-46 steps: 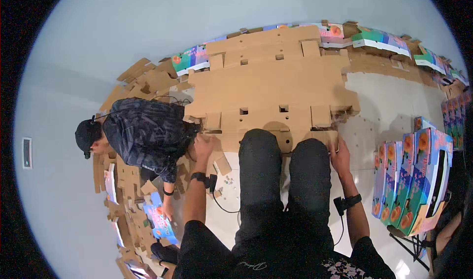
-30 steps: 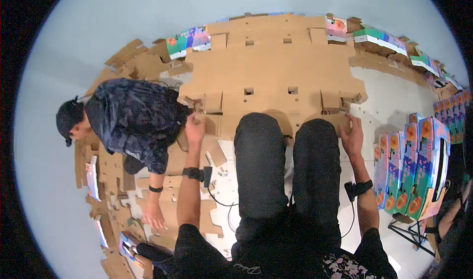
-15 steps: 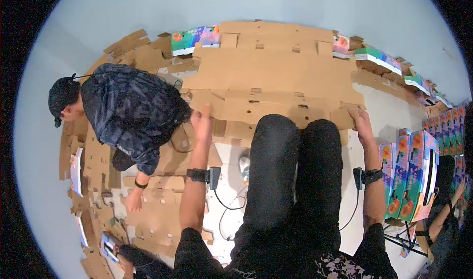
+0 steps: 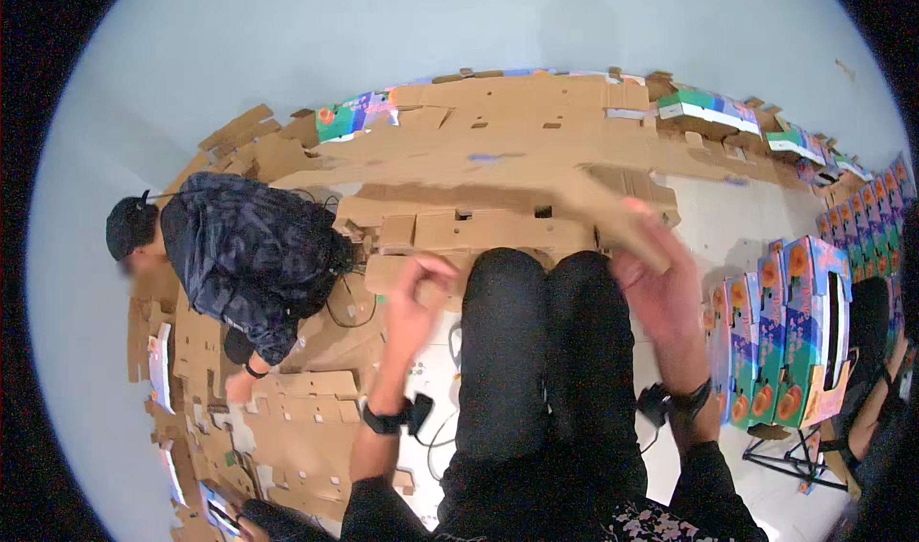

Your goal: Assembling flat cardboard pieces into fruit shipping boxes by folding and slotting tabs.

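Observation:
In front of my knees lies a large flattened cardboard box (image 4: 517, 121) with slots and flaps. A long strip of its near part is raised and smeared by motion. My right hand (image 4: 665, 288) is closed on a cardboard flap (image 4: 622, 218) just right of my knees; its fingers are blurred. My left hand (image 4: 414, 298) is left of my knees, apart from the cardboard's near edge, with bent, loosely parted fingers and nothing visible in them.
A person in a dark jacket and cap (image 4: 254, 255) bends over cardboard sheets (image 4: 306, 427) at the left. Printed fruit cartons (image 4: 780, 341) stand on a black folding stand (image 4: 795, 461) at the right, beside another person's arm (image 4: 876, 403). More cartons (image 4: 708, 109) line the wall.
Both hands have moved inward from the cardboard's two near corners. My left hand has let go. My right hand has swung a flap up and leftward, and the near part has lifted.

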A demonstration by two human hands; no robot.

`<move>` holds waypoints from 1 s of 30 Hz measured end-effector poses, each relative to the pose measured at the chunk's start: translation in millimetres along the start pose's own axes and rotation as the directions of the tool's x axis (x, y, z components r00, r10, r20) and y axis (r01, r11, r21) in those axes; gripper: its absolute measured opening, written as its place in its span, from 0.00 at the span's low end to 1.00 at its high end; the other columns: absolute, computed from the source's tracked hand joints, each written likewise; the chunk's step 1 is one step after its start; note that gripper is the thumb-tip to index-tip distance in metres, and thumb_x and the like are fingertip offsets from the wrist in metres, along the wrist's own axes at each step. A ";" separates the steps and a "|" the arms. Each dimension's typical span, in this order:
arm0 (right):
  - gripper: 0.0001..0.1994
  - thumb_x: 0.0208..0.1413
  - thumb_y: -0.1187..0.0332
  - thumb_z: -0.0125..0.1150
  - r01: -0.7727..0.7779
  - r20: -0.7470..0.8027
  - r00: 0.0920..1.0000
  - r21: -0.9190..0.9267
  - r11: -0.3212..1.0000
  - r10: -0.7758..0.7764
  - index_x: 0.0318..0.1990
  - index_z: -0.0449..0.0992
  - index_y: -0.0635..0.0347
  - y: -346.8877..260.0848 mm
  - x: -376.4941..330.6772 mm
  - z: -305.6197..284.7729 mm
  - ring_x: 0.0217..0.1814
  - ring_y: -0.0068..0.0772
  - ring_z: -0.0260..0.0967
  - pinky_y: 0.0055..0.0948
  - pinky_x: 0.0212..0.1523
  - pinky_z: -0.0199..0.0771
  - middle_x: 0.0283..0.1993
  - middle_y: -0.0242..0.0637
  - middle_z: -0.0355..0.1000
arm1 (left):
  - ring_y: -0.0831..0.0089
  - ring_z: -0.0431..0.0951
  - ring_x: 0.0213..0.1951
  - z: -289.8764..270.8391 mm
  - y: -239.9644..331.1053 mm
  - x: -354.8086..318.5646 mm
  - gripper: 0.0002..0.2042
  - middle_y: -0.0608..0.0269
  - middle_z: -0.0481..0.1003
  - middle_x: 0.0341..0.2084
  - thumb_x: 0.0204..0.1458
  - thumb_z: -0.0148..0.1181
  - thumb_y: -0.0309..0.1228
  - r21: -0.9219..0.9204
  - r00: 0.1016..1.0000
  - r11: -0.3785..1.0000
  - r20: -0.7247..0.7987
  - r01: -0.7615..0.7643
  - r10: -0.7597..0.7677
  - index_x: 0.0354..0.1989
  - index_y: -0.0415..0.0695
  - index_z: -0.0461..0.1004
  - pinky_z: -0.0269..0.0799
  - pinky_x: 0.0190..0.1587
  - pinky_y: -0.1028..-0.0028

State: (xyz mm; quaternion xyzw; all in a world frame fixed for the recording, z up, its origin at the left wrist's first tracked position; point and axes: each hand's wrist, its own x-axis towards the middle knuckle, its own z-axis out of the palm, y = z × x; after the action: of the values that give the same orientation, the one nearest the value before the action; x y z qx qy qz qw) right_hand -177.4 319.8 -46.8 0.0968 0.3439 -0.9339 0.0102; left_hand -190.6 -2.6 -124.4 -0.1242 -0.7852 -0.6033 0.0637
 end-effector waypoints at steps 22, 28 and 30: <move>0.16 0.62 0.74 0.63 0.455 0.435 0.886 -0.754 0.473 -0.158 0.55 0.72 0.64 78.0 -103.0 -63.3 0.45 0.31 0.76 0.31 0.45 0.78 0.47 0.36 0.77 | 0.48 0.72 0.65 67.6 75.0 -18.4 0.18 0.49 0.73 0.63 0.51 0.68 0.29 0.239 0.885 0.856 0.216 -0.458 0.413 0.52 0.44 0.81 0.63 0.69 0.48; 0.14 0.61 0.70 0.65 0.410 0.338 0.858 -0.905 0.117 -0.387 0.51 0.76 0.66 -12.5 -87.2 -122.5 0.46 0.39 0.77 0.35 0.47 0.77 0.50 0.44 0.78 | 0.50 0.74 0.64 30.7 91.5 -73.6 0.14 0.52 0.78 0.58 0.52 0.66 0.28 0.066 0.722 0.796 0.470 -0.602 0.508 0.49 0.44 0.82 0.64 0.70 0.51; 0.14 0.60 0.69 0.65 0.542 0.491 0.824 -0.829 0.138 -0.284 0.50 0.77 0.67 -16.0 -101.3 -116.8 0.46 0.42 0.78 0.37 0.48 0.77 0.51 0.46 0.78 | 0.50 0.74 0.64 23.0 92.0 -91.0 0.13 0.52 0.79 0.57 0.53 0.66 0.28 -0.068 0.719 0.857 0.512 -0.511 0.469 0.47 0.44 0.82 0.64 0.70 0.52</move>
State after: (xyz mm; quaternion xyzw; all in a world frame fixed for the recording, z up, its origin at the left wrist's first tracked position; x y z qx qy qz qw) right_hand -59.1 402.4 -104.5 -0.1298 0.8385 -0.5058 -0.1559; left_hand -76.9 31.1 -67.5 -0.4803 -0.7351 -0.4782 0.0153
